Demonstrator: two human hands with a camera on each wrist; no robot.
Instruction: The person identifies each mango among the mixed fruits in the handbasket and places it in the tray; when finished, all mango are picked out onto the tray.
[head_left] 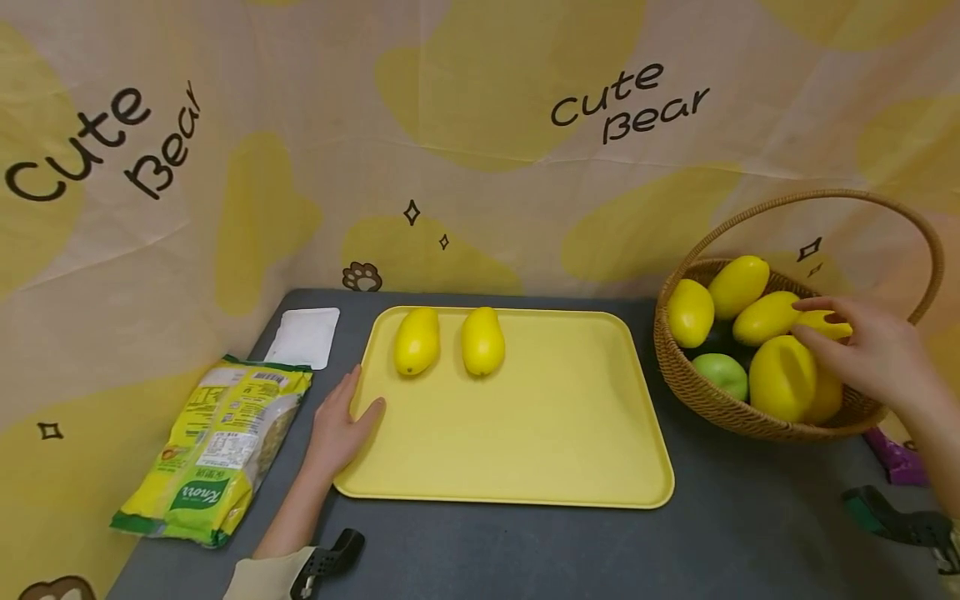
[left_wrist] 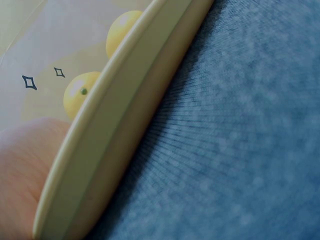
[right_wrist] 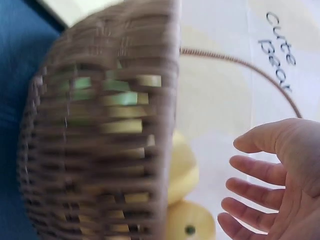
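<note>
My left hand (head_left: 337,429) rests at the left edge of a yellow tray (head_left: 525,442), fingers extended along the rim and thumb over its inside. Two yellow oval fruits (head_left: 417,341) lie side by side at the tray's far left. In the head view my right hand (head_left: 873,346) reaches over the right side of a wicker basket (head_left: 720,404). Its fingers are spread and loosely bent, with nothing between them in the right wrist view. Inside the basket are several yellow fruits (head_left: 765,318), a larger creased yellow fruit (head_left: 780,379) and a green fruit (head_left: 720,375).
A yellow-green Knorr bag (head_left: 217,450) lies left of the tray, with a white packet (head_left: 303,333) behind it. Past the basket's right side shows a purple package (head_left: 900,458). The basket's tall handle (head_left: 825,194) arches over it, and a printed cloth (head_left: 480,150) hangs behind the table.
</note>
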